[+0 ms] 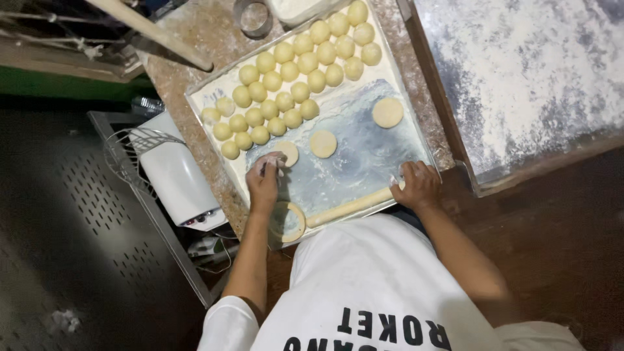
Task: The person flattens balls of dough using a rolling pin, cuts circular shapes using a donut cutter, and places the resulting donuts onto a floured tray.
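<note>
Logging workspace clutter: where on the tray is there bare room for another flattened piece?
Bare floured patch on the tray between the flattened discs and the rolling pin, between left hand and right hand. The far-left part is packed with dough balls.

Flour-dusted speckled stone table (201,39), metal tray (364,162) lying on it, a metal ring cutter (253,17) just beyond the tray's far edge, a long wooden stick (153,29) resting across the table's far corner

A speckled stone counter (214,39) is dusted with flour. A flour-covered wooden board (520,71) is set at one side; dark perforated metal flooring (78,214) is seen at the other, dimly lit.
</note>
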